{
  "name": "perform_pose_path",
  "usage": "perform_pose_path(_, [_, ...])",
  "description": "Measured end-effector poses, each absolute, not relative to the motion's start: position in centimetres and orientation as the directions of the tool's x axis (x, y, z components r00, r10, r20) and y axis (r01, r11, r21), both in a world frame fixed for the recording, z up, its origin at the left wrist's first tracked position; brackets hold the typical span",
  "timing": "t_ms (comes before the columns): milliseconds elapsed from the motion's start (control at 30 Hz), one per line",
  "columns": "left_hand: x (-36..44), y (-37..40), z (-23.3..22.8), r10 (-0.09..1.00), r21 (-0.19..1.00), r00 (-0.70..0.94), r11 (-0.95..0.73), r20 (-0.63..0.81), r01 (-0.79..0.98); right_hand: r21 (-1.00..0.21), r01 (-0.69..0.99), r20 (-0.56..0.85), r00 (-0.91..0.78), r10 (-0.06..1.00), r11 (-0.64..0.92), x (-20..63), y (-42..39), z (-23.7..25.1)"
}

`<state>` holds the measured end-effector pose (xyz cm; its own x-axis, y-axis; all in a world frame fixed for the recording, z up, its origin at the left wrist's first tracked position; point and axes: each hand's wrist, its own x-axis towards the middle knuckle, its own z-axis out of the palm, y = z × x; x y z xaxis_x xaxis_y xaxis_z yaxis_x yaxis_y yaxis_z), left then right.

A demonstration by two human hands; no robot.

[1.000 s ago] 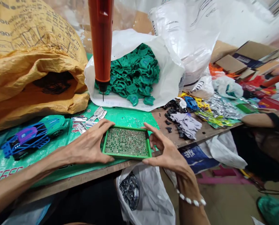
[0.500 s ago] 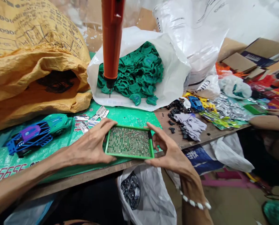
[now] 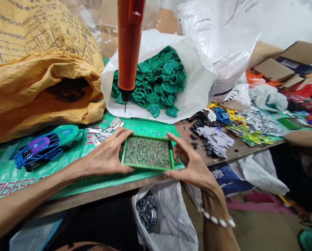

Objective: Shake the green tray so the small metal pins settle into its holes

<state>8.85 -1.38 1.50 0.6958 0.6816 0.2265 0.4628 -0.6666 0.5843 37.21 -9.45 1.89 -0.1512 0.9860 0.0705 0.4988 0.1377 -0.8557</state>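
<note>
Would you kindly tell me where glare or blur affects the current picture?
In the head view, glare flecks the green sheet and tall white sack; the pieces in the tray blur together; the co-worker's arm near the right edge looks soft.

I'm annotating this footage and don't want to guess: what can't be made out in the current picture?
In the head view:
Metal pieces in the green tray: too small and crowded to count.
Left hand: some fingers are hidden by the hand itself.
Orange tool: top cut off by the upper edge.
Yellow sack: deeper contents hidden by folds and shadow.
Co-worker's arm: cut off by the right edge.
</note>
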Motion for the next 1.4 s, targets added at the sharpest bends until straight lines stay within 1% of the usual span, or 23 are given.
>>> perform_pose_path(67, [8.9, -1.4, 1.5, 0.689, 0.591, 0.685, -0.662, 0.237, 0.461, -0.858, 0.496, 0.069, -0.143, 0.987, 0.132, 37.2, -9.3, 1.8])
perform_pose_path(167, [8.8, -1.4, 1.7, 0.678, 0.606, 0.706, -0.654, 0.204, 0.453, -0.858, 0.498, 0.048, -0.173, 0.984, 0.129, 37.2, -9.2, 1.7])
perform_pose_path(300, [8.8, -1.2, 1.7, 0.69, 0.59, 0.69, -0.657, 0.219, 0.47, -0.868, 0.482, 0.055, -0.146, 0.988, 0.119, 37.2, -9.0, 1.6])
perform_pose_path(400, [8.9, -0.9, 1.3, 0.688, 0.605, 0.705, -0.639, 0.173, 0.475, -0.864, 0.492, 0.022, -0.175, 0.984, 0.106, 37.3, -8.8, 1.5])
perform_pose_path(500, [9.0, -0.8, 0.9, 0.708, 0.606, 0.679, -0.631, 0.195, 0.484, -0.876, 0.472, 0.035, -0.139, 0.99, 0.097, 37.3, -8.6, 1.4])
perform_pose_path(600, [9.1, -0.7, 0.8, 0.695, 0.607, 0.695, -0.637, 0.185, 0.475, -0.862, 0.497, 0.011, -0.174, 0.985, 0.098, 37.3, -8.5, 1.5])
perform_pose_path(733, [9.1, -0.6, 0.9, 0.712, 0.616, 0.662, -0.635, 0.234, 0.466, -0.863, 0.493, 0.054, -0.135, 0.989, 0.114, 37.2, -8.3, 1.6])
perform_pose_path(867, [9.1, -0.6, 0.8, 0.701, 0.628, 0.688, -0.623, 0.185, 0.466, -0.857, 0.507, 0.009, -0.175, 0.985, 0.098, 37.3, -8.2, 1.5])
perform_pose_path(967, [9.1, -0.6, 0.7, 0.71, 0.622, 0.664, -0.635, 0.235, 0.458, -0.862, 0.493, 0.05, -0.145, 0.988, 0.116, 37.5, -8.2, 1.4])
perform_pose_path(1100, [9.2, -0.6, 0.7, 0.693, 0.648, 0.695, -0.622, 0.193, 0.44, -0.842, 0.525, 0.034, -0.179, 0.983, 0.125, 37.5, -8.3, 1.6])
perform_pose_path(1200, [9.3, -0.7, 0.6, 0.715, 0.637, 0.651, -0.631, 0.255, 0.443, -0.838, 0.525, 0.081, -0.154, 0.985, 0.151, 37.6, -8.2, 1.5])
perform_pose_path(1300, [9.3, -1.0, 0.4, 0.722, 0.653, 0.646, -0.617, 0.248, 0.439, -0.845, 0.516, 0.058, -0.173, 0.983, 0.141, 37.6, -8.2, 1.2])
perform_pose_path(1400, [9.2, -1.5, 0.1, 0.739, 0.666, 0.624, -0.602, 0.254, 0.441, -0.857, 0.494, 0.078, -0.162, 0.984, 0.149, 37.6, -8.3, 0.8])
